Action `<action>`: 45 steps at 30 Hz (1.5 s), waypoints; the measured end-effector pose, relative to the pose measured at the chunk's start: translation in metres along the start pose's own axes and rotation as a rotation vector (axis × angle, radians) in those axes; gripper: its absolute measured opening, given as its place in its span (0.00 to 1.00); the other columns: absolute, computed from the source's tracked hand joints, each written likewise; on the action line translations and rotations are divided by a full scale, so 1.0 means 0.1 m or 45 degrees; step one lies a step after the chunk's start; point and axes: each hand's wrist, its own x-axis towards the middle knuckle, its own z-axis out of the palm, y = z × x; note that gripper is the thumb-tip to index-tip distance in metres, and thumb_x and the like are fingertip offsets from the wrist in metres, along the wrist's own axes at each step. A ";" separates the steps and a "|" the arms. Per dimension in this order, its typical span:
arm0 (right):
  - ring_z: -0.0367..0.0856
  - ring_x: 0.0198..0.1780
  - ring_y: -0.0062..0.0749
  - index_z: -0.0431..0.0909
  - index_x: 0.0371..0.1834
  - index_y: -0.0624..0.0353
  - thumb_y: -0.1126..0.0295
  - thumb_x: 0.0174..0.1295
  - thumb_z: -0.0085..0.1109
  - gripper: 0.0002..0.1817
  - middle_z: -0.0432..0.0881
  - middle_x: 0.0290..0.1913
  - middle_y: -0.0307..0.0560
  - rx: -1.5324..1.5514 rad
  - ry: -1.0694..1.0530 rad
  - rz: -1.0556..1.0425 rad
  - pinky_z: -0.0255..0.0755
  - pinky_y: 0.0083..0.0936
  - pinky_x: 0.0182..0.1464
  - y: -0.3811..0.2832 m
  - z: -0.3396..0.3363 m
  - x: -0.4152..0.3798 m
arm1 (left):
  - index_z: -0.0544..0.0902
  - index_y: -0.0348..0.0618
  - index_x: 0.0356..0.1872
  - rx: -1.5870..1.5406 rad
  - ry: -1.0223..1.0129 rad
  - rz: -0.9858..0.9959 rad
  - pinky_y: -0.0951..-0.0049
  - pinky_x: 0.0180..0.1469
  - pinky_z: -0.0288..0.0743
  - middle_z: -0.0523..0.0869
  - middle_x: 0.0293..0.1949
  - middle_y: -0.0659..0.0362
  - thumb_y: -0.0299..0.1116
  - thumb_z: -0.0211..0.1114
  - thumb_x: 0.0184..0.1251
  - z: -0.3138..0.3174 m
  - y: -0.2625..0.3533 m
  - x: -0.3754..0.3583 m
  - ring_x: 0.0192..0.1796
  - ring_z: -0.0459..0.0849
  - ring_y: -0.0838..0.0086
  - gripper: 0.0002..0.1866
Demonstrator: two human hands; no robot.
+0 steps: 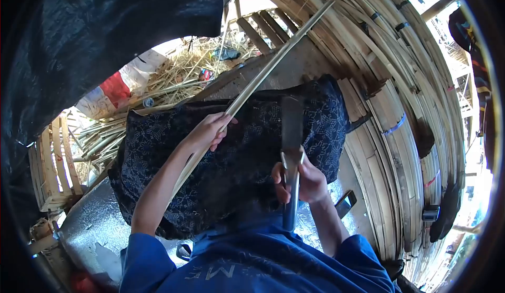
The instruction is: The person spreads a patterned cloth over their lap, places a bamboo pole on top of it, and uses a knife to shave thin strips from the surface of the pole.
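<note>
My left hand [210,131] is closed around a long, split bamboo strip [268,68]. The strip slants from beside my left forearm up to the upper right. My right hand [305,180] grips the metal, tube-like handle of a broad-bladed knife [292,122]. Its dark, slightly blurred blade points away from me and is apart from the strip. Beneath both hands, a dark blue patterned cloth [242,172] is spread across my lap.
Bundles of long bamboo slats [389,119] curve along the right side. Bamboo shavings [179,72] and cut strips lie at the upper left. A black sheet [115,25] hangs at the left. A phone-like object [345,203] lies near my right forearm.
</note>
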 end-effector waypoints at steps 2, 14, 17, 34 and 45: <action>0.79 0.21 0.39 0.57 0.67 0.46 0.50 0.71 0.52 0.27 0.75 0.36 0.55 0.010 -0.060 0.126 0.76 0.26 0.19 0.02 -0.03 0.17 | 0.75 0.39 0.53 0.020 0.051 0.025 0.78 0.17 0.70 0.69 0.19 0.67 0.47 0.46 0.81 -0.07 -0.14 0.05 0.17 0.70 0.85 0.21; 0.73 0.22 0.25 0.57 0.72 0.50 0.40 0.75 0.32 0.32 0.70 0.27 0.42 -0.531 0.509 0.204 0.76 0.23 0.25 0.10 0.09 0.63 | 0.74 0.39 0.58 1.572 1.037 0.464 0.58 0.45 0.75 0.83 0.40 0.50 0.39 0.65 0.68 0.30 -0.74 -1.26 0.41 0.84 0.57 0.22; 0.76 0.27 0.27 0.46 0.81 0.44 0.46 0.78 0.35 0.33 0.70 0.29 0.41 -0.673 0.416 0.275 0.78 0.29 0.35 0.00 0.16 0.77 | 0.75 0.38 0.53 1.408 1.096 0.387 0.59 0.44 0.76 0.84 0.37 0.50 0.37 0.67 0.66 0.31 -0.92 -1.22 0.38 0.84 0.56 0.19; 0.78 0.21 0.23 0.67 0.48 0.58 0.71 0.66 0.63 0.14 0.77 0.30 0.43 -0.864 0.512 0.293 0.75 0.21 0.23 0.31 0.22 0.82 | 0.77 0.44 0.40 1.242 1.070 0.343 0.60 0.26 0.74 0.82 0.20 0.55 0.39 0.69 0.65 0.19 -0.91 -1.25 0.22 0.83 0.57 0.13; 0.74 0.14 0.22 0.70 0.43 0.61 0.51 0.75 0.47 0.21 0.73 0.17 0.40 -1.654 0.706 0.452 0.67 0.23 0.14 0.25 0.15 1.18 | 0.79 0.45 0.37 1.188 1.154 0.269 0.60 0.23 0.76 0.84 0.22 0.54 0.39 0.68 0.65 0.26 -0.96 -1.12 0.22 0.85 0.57 0.10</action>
